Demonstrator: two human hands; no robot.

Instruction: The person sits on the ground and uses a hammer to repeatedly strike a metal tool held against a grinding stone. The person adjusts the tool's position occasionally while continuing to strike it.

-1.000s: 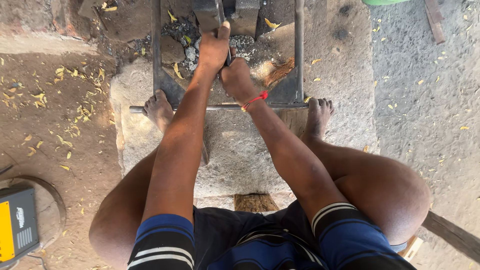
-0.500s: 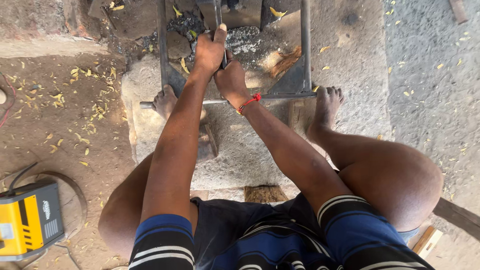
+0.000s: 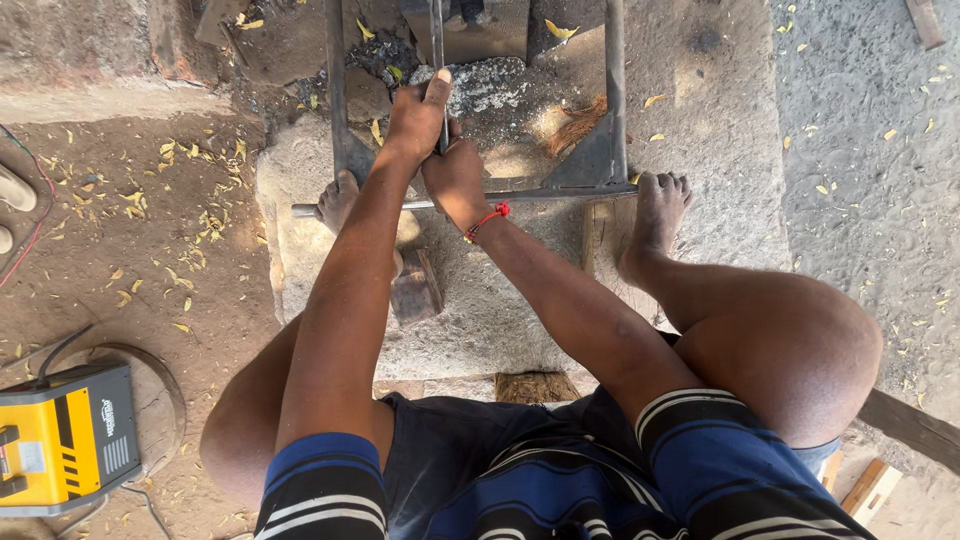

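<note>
I sit on the ground with both arms stretched forward. My left hand (image 3: 418, 115) is closed around a thin upright metal bar (image 3: 437, 35), thumb pointing along it. My right hand (image 3: 455, 180), with a red thread at the wrist, grips the same bar just below, touching the left hand. The bar runs down the middle of a dark metal frame (image 3: 613, 100) whose horizontal crossbar (image 3: 540, 195) lies under my right hand. My two bare feet (image 3: 660, 205) press against that crossbar on either side.
A yellow box-shaped machine (image 3: 65, 440) with cables stands at lower left. A stone slab (image 3: 480, 320) lies under the frame, with a wooden block (image 3: 415, 285) on it. Grey ash (image 3: 485, 85) lies inside the frame. Wooden planks (image 3: 905, 425) are at lower right.
Both hands stay closed on the bar, sitting slightly lower in view. The view has shifted, and more of the yellow machine shows at lower left.
</note>
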